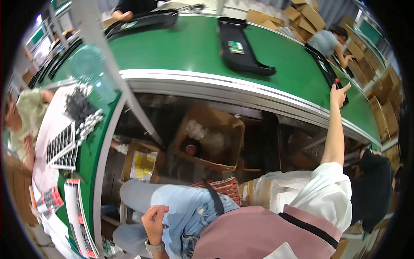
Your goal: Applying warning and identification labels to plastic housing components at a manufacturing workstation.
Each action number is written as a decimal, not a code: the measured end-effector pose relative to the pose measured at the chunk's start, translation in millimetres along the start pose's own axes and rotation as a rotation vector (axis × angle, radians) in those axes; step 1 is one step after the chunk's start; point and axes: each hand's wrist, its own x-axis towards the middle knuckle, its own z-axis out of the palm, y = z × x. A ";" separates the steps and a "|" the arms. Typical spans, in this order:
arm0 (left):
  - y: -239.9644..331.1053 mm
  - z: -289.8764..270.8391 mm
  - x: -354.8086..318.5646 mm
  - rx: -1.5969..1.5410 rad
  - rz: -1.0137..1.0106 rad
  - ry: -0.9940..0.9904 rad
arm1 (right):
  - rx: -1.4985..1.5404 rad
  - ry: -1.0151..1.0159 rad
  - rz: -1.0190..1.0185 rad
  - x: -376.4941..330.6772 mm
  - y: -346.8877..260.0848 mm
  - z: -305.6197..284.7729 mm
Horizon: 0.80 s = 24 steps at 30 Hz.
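Observation:
On the right of the green belt, my right hand grips the near end of a long black plastic panel. A small red piece shows just beyond my fingers, and a pale card lies on the panel. My left hand rests above my lap with its fingers curled in, and nothing shows in it. A second black panel, with turned-up ends and a green-and-white card on it, lies mid-belt. Farther left is another such panel, near a co-worker's hand.
The green belt's metal edge runs across in front of me. Under it stands an open cardboard box. A side table at left bears dark clips, printed strips and a clear greenish plastic tub. A post rises between them. Several people work around.

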 end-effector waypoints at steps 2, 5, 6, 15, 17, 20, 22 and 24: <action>-1.5 12.3 1.8 -0.023 -0.033 -0.027 | -0.079 0.007 0.196 36.3 62.8 14.0; -0.6 23.1 5.9 -0.039 -0.133 -0.016 | -0.101 -0.037 0.324 77.7 122.5 37.5; 0.2 26.6 8.4 -0.051 -0.178 0.010 | 0.063 -0.009 0.307 88.2 129.9 45.6; 13.7 71.3 26.8 -0.085 -0.313 -0.019 | 0.289 0.083 0.413 87.8 97.9 57.4; 14.3 79.4 27.9 -0.091 -0.306 -0.028 | 0.158 0.029 0.439 86.6 92.8 52.0; 13.3 86.3 29.6 -0.087 -0.325 -0.067 | 0.137 0.034 0.386 91.2 91.6 51.5; 11.0 88.7 32.9 -0.078 -0.328 -0.098 | 0.156 0.065 0.375 92.9 97.3 53.8; 8.9 89.4 36.5 -0.076 -0.303 -0.100 | 0.231 0.131 0.375 91.3 108.7 53.8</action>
